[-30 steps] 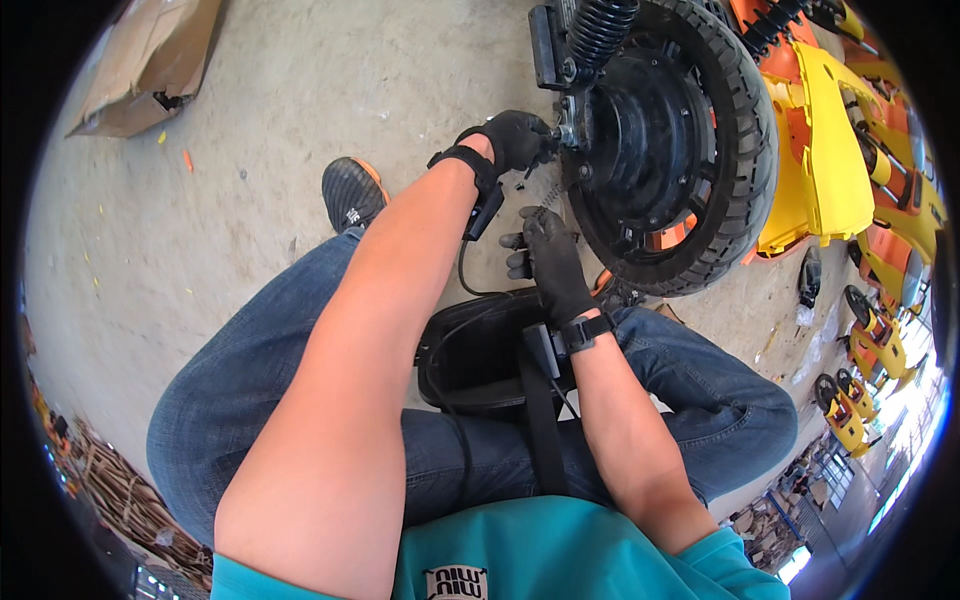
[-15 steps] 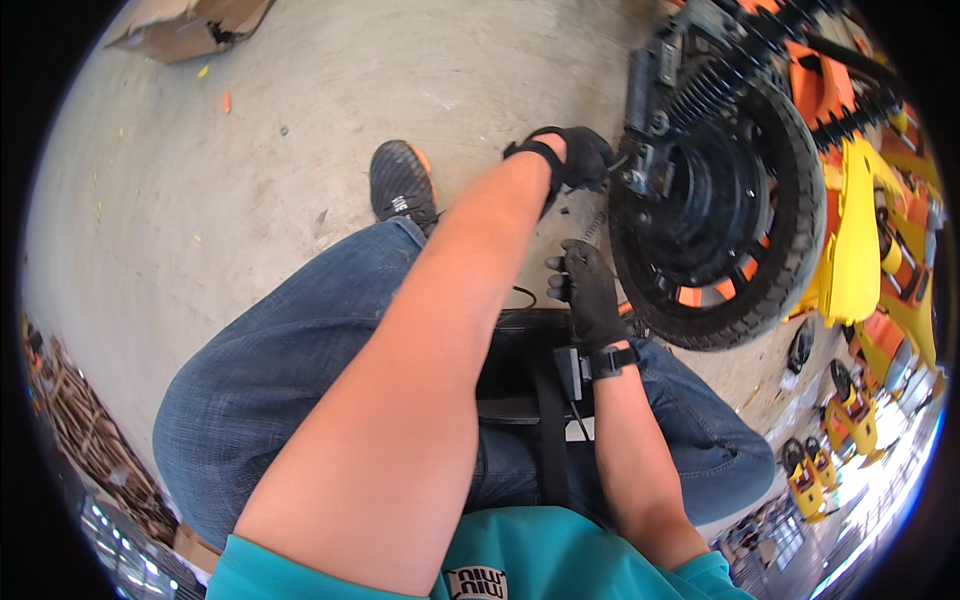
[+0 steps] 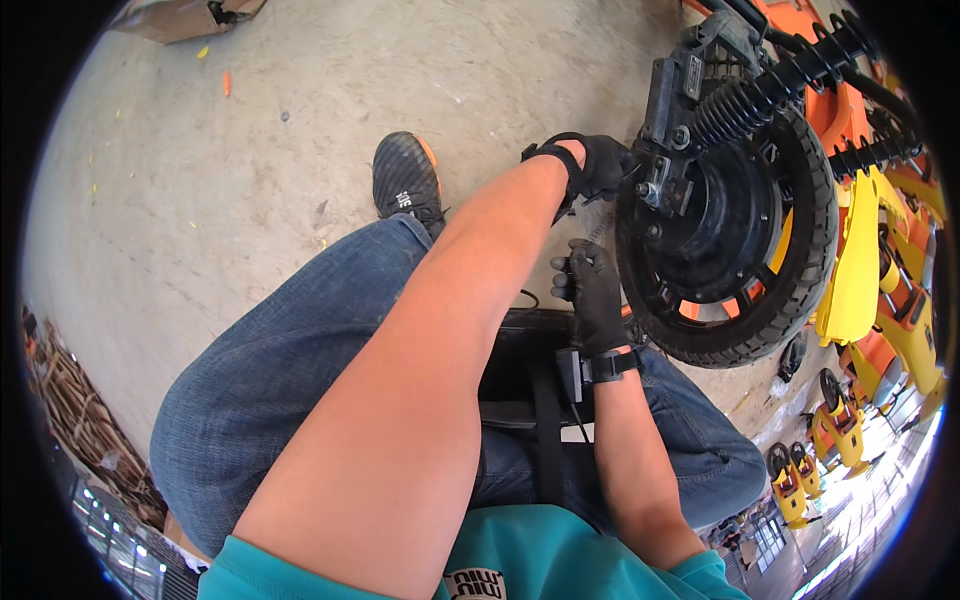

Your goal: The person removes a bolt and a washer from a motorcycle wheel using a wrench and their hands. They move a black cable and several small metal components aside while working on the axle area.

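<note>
A black wheel (image 3: 720, 240) with a knobby tyre and a wide hub stands at the right, with an axle bolt (image 3: 650, 190) on its near side. My left hand (image 3: 605, 168), in a black glove, is closed beside that bolt; whatever its fingers grip is hidden. Below it, my right hand (image 3: 595, 295), also gloved, is held near the tyre's left edge with its fingers curled. I cannot make out anything inside them. A thin coiled piece (image 3: 598, 230) shows between the two hands. Above the hub slants a black shock absorber (image 3: 770, 95).
Yellow and orange body panels (image 3: 852, 255) stand behind the wheel. Several small yellow vehicles (image 3: 838, 425) line the far right. A cardboard box (image 3: 190, 18) lies at the upper left of the concrete floor, and my shoe (image 3: 407, 178) rests left of my left hand.
The wheel and shock absorber sit slightly farther right and lower in view. My left hand has shifted a little right, staying by the axle bolt; my right hand has barely moved.
</note>
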### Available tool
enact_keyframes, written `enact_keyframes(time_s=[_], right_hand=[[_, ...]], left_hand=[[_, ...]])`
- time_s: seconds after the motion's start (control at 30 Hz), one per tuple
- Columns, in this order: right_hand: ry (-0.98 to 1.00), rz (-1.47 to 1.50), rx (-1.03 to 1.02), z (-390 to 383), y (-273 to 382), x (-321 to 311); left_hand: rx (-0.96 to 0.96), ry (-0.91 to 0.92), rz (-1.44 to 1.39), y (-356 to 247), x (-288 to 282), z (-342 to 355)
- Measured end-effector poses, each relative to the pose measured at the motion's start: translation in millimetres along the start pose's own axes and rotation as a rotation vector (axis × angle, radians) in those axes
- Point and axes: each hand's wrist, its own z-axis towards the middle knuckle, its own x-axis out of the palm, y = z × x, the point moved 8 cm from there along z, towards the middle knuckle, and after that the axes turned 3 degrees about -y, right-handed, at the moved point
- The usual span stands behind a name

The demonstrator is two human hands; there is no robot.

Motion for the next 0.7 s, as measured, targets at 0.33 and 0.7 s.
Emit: enact_keyframes(time_s=[0.33, 0.7], right_hand=[[0.096, 0.010, 0.066, -25, 4, 25], [0.080, 0.035, 0.057, -19, -2, 23]], left_hand=[[-0.018, 0.017, -0.070, 3, 4, -7], [-0.064, 0.040, -0.196, -5, 5, -19]])
